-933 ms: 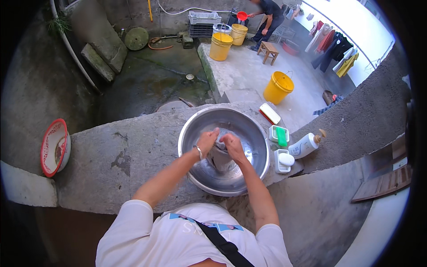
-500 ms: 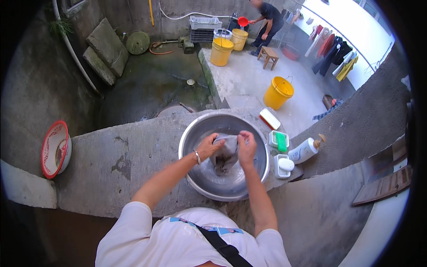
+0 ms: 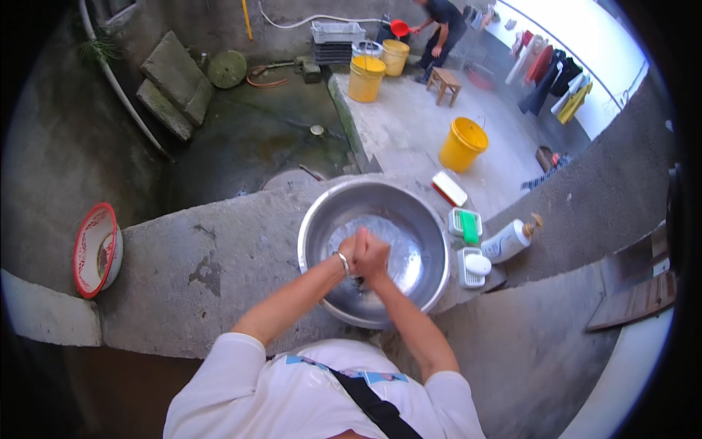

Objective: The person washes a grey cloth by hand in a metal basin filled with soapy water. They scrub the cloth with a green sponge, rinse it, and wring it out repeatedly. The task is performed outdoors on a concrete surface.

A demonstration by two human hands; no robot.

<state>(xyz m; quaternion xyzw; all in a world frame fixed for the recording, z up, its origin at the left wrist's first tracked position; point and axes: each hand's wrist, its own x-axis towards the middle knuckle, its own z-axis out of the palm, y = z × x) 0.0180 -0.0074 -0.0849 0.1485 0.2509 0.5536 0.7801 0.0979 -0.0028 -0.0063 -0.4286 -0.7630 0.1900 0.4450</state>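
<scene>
A wide stainless steel basin (image 3: pixel 311 219) stands on the concrete ledge, with wet, shiny metal showing at its bottom. Over its near half my left hand (image 3: pixel 348 250) and my right hand (image 3: pixel 373 257) are pressed together, fingers closed round each other. The grey cloth is bunched between them and almost wholly hidden; only a small dark bit (image 3: pixel 359 282) shows under the hands. A silver bracelet (image 3: pixel 341 263) circles my left wrist.
Right of the basin lie a brush (image 3: pixel 449 189), a green soap (image 3: pixel 469 227) and a white soap (image 3: pixel 478 265) in dishes, and a pump bottle (image 3: pixel 507 242). A red-rimmed enamel basin (image 3: pixel 97 250) leans at left. Beyond stand yellow buckets (image 3: pixel 463 146) and a person (image 3: pixel 444 33) holding a red dipper.
My hands have come together and closed round the grey cloth, which was spread between them above the basin. They now sit slightly lower. The view has shifted a little.
</scene>
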